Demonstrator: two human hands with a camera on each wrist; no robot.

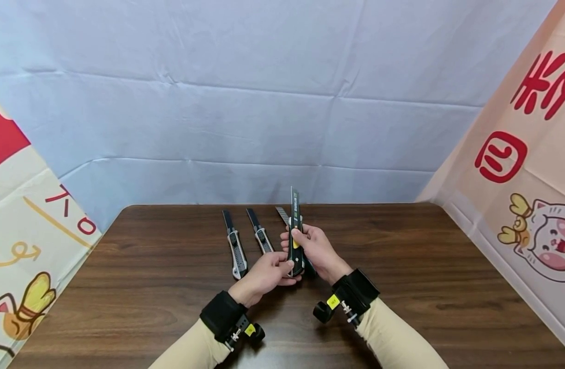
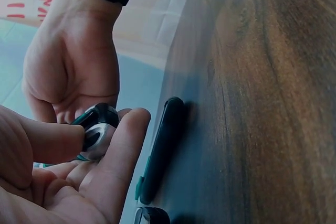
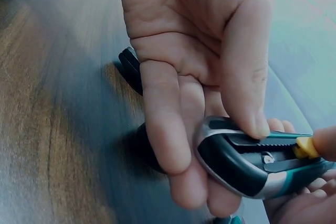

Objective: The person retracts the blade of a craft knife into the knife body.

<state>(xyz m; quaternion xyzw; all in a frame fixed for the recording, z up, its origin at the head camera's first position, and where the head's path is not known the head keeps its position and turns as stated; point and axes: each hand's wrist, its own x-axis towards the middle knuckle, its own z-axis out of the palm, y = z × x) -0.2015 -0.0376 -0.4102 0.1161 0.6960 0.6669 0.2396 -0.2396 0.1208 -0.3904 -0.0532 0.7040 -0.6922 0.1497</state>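
Observation:
Both hands hold one black and green utility knife (image 1: pixel 295 233) above the wooden table (image 1: pixel 402 266), its front end pointing up and away. My left hand (image 1: pixel 266 271) pinches the rounded butt end (image 2: pixel 97 129) between thumb and fingers. My right hand (image 1: pixel 312 246) grips the middle of the handle, its thumb on the yellow slider (image 3: pixel 303 148). The right wrist view shows the knife body (image 3: pixel 247 163) close up, with the left hand (image 3: pixel 194 51) wrapped round its butt. In the left wrist view, the right hand (image 2: pixel 73 72) sits just past the left hand (image 2: pixel 63 182).
Two more utility knives (image 1: pixel 236 247) (image 1: pixel 260 237) lie side by side on the table left of the hands. A third one (image 1: pixel 282 214), its silver blade out, lies partly hidden behind them. Printed sheets hang at both sides and a pale blue backdrop stands behind.

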